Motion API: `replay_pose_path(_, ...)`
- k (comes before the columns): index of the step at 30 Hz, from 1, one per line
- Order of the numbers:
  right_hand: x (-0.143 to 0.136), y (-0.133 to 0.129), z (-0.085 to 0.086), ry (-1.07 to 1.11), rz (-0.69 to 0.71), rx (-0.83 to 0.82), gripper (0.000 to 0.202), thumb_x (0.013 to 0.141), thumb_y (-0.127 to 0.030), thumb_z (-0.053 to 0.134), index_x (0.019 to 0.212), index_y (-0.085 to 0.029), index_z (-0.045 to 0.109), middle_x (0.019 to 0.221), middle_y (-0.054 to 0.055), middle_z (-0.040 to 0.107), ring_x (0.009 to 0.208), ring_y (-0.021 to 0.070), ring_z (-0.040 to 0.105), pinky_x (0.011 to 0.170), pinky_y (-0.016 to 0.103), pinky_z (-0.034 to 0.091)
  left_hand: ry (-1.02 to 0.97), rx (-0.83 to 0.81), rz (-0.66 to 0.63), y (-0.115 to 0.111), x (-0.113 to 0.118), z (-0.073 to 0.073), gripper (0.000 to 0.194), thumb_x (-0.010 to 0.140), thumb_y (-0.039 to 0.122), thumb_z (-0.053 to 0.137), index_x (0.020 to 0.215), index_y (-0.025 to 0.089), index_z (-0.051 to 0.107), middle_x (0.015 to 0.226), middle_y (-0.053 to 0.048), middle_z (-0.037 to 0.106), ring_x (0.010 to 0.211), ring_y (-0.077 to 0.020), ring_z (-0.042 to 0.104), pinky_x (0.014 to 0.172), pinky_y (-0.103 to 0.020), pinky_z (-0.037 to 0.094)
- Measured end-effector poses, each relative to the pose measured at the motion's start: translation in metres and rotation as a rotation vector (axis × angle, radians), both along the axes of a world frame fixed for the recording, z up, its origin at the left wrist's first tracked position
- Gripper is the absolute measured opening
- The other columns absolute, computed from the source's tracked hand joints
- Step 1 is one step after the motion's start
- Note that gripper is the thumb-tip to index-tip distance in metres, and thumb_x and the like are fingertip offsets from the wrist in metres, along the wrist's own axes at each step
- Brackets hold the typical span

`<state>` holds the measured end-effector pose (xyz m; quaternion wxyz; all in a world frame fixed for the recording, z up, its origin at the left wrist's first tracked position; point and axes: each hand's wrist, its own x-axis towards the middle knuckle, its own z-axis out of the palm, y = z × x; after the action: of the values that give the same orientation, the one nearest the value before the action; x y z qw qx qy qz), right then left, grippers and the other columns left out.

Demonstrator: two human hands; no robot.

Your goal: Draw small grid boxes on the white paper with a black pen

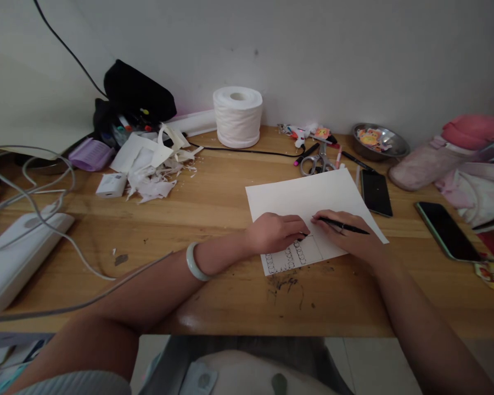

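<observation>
A sheet of white paper lies at a slant on the wooden table, with rows of small drawn loops and ruled lines near its lower left edge. My left hand rests on the sheet, its fingers closed and pointing right. A small dark thing shows at those fingertips, too little of it to name. Across from it, my right hand is closed on a black pen, which lies over the fingers with its rear end pointing right. The two hands are a short gap apart. A pale bangle circles my left wrist.
Behind the sheet are scissors, a metal bowl and a white paper roll. Phones and a pink-lidded bottle stand right. Paper scraps, a white power bank and loose cables occupy the left.
</observation>
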<state>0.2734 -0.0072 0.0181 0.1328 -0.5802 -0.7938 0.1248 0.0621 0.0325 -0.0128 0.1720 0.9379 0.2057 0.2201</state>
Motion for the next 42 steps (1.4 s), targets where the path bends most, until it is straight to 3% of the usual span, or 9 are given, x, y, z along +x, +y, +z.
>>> replay_pose_path(18,-0.0007,0.0009,0.0013,-0.019,0.005,-0.017,0.027,0.085,-0.035,0.037,0.101,-0.025,0.056,0.101,0.001,0.064,0.089,0.0203,0.059,0.076,0.032,0.044,-0.053,-0.09,-0.041,0.0011,0.0001,-0.0001,0.02,0.085,0.02,0.041,0.098,0.022,0.056,0.101,0.005,0.062,0.087,-0.0083,0.059,0.069,-0.016,0.042)
replay_pose_path(31,-0.0004,0.0009,0.0008,0.009,0.002,-0.019,0.027,0.085,-0.036,0.038,0.1,-0.024,0.057,0.101,0.002,0.064,0.089,0.0198,0.059,0.079,0.032,0.044,-0.007,0.038,-0.049,0.0014,-0.0001,0.0009,0.02,0.086,0.02,0.038,0.093,0.022,0.057,0.1,0.004,0.061,0.082,-0.0076,0.058,0.061,-0.017,0.04)
replay_pose_path(42,-0.0021,0.001,0.0035,0.029,-0.017,-0.047,0.026,0.084,-0.036,0.039,0.099,-0.026,0.057,0.098,0.0,0.064,0.086,0.0193,0.06,0.076,0.033,0.044,-0.01,0.004,-0.068,0.0023,-0.0003,-0.0009,0.021,0.085,0.017,0.038,0.094,0.022,0.056,0.103,0.005,0.061,0.084,-0.0082,0.059,0.064,-0.017,0.04)
